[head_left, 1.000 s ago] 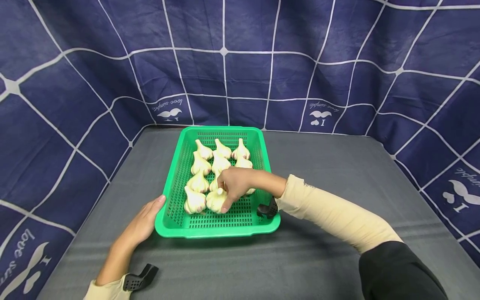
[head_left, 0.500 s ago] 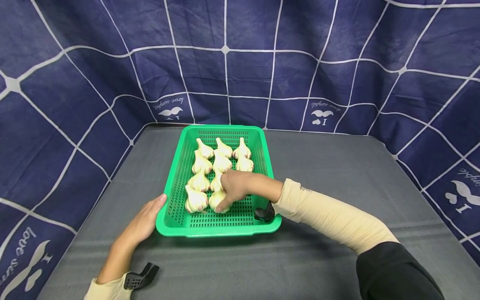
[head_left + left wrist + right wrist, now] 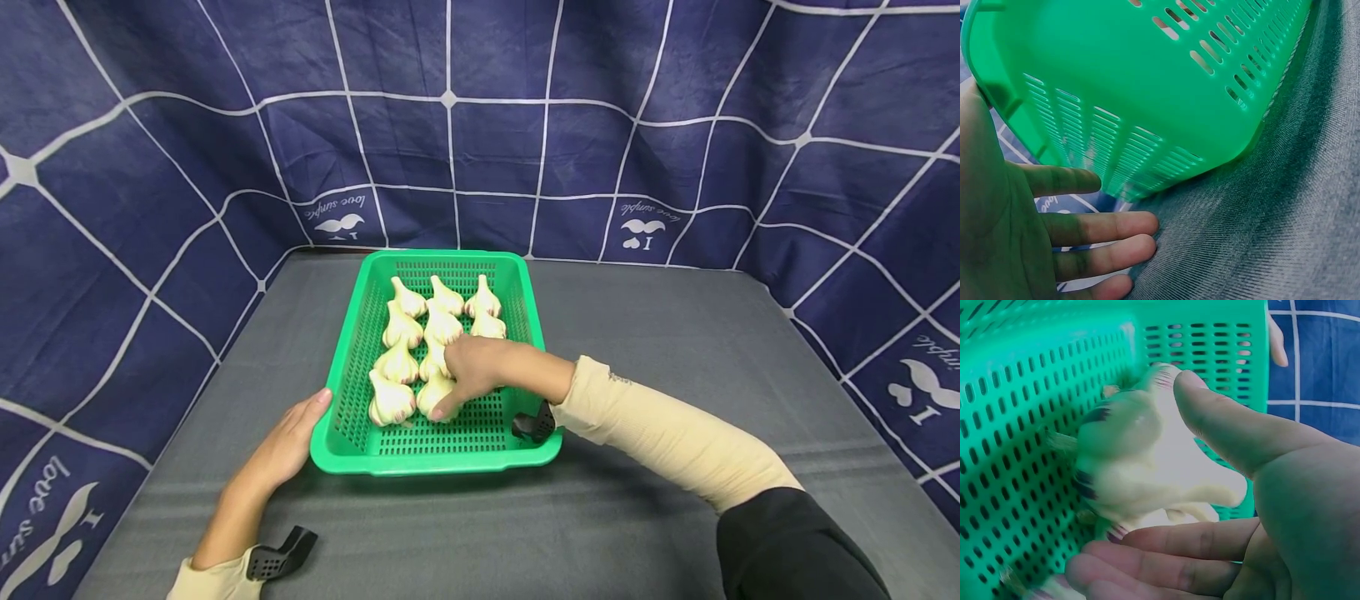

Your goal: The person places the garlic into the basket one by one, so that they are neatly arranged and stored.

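Note:
A green perforated plastic basket (image 3: 435, 463) holds several pale garlic bulbs in rows. My right hand (image 3: 480, 367) is down inside it, over the front of the middle and right rows. In the right wrist view a garlic bulb (image 3: 1141, 462) lies between the straight thumb and the loosely extended fingers (image 3: 1166, 562), its neck toward the palm. The same bulb (image 3: 431, 396) shows beside the thumb in the head view. My left hand (image 3: 288, 437) rests at the basket's left rim; its fingers (image 3: 1110, 228) are straight and spread beside the outer wall, the thumb mostly hidden.
The basket stands on a grey cloth-covered table (image 3: 645, 350). A dark blue curtain (image 3: 495, 142) with white grid lines surrounds the back and sides. A black wrist mount (image 3: 534, 423) on the right arm hangs over the basket's front right corner.
The front middle garlic bulb has tipped over from neck-up and lies among the rows. My right hand has loosened and shifted slightly off it to the right; my left hand stays at the rim.

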`<control>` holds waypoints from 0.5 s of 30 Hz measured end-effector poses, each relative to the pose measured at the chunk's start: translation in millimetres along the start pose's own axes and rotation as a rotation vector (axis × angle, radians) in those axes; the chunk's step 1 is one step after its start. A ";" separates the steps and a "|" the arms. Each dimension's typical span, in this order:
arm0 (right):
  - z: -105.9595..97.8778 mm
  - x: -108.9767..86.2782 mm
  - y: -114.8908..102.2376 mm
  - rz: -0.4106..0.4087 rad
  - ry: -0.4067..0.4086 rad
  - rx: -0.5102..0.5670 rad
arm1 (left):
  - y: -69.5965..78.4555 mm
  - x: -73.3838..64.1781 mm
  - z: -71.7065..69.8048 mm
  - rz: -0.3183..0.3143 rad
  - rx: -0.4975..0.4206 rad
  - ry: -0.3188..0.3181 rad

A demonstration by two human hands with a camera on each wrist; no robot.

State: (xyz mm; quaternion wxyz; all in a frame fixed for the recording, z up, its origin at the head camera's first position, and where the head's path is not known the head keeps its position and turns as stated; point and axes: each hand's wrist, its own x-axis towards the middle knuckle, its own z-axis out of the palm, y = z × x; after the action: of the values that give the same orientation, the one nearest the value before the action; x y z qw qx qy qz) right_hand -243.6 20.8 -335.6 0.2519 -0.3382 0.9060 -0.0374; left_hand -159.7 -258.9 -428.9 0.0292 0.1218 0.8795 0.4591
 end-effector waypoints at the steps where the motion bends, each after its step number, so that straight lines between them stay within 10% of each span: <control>1: -1.6 -1.4 0.5 -0.004 0.001 -0.001 | 0.1 0.3 -0.2 -0.001 0.006 0.000; 15: -15.9 -47.8 46.5 -0.194 0.188 0.167 | -5.2 -1.3 2.3 0.079 0.022 0.079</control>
State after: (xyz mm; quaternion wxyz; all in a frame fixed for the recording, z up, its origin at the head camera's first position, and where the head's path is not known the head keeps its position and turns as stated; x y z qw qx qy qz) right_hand -248.1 85.1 -312.2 0.1886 -0.3969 0.8824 -0.1682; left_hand -159.0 -260.2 -434.5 -0.0250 0.1383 0.8795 0.4547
